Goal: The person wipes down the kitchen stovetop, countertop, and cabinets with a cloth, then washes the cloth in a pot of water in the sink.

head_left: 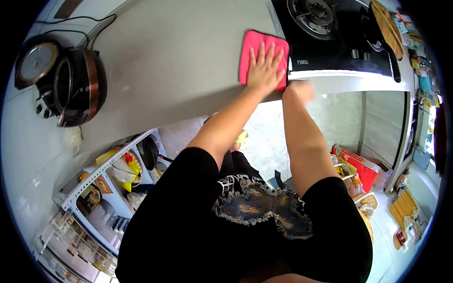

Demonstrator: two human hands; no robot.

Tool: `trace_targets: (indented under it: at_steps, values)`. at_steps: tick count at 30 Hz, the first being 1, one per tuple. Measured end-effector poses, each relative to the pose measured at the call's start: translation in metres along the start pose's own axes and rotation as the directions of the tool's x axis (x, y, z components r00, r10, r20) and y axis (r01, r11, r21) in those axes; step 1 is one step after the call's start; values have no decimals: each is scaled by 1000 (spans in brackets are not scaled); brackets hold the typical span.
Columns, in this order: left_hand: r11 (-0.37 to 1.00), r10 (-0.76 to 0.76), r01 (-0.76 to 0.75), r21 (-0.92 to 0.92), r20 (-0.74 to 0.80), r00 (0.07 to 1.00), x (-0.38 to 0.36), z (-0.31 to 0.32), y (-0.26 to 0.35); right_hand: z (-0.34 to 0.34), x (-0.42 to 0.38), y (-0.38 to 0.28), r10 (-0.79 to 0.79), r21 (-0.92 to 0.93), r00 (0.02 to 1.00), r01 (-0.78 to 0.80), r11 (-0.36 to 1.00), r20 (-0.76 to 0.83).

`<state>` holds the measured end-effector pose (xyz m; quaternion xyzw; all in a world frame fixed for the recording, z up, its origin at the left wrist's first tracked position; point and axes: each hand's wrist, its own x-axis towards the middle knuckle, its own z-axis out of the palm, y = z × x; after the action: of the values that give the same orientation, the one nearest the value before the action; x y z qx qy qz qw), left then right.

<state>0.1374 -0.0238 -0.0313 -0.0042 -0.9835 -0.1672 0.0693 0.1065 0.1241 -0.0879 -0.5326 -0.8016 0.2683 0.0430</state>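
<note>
A pink cloth with a dark edge (244, 63) lies flat on the grey counter (179, 56), beside the left edge of the black gas stove (321, 52). My left hand (265, 70) rests on top of the cloth with its fingers spread. Just right of the cloth, at the counter's front edge below the stove, is my right hand (300, 90). It is smeared by motion, and its fingers cannot be made out.
A black electric cooker (78, 87) with its lid raised stands at the counter's left end, with a cable behind it. A pan (377, 40) and a wooden board (387, 26) are at the stove's right. Below left stands a shelf rack (111, 165); a red box (361, 167) is on the floor.
</note>
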Motion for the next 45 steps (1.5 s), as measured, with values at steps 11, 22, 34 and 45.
trace_targets:
  at_steps: [11, 22, 34, 45]
  values:
    - [974, -24, 20, -227, -15, 1000, -104, -14, 13, -5, 5, -20, 48, -69, 996, -53, 996, -77]
    - [961, -275, 266, -75, -171, 946, 62, -15, -104, -17, -35, -53, 101, -96, 973, -123, 988, -208]
    - [949, -296, 308, 66, -146, 944, 254, 0, -198, -8, -5, -26, -25, -169, 976, -12, 986, -216]
    - [964, -258, 260, 59, -31, 966, 194, 7, -158, -37, -55, -63, 39, -105, 968, -66, 992, -247]
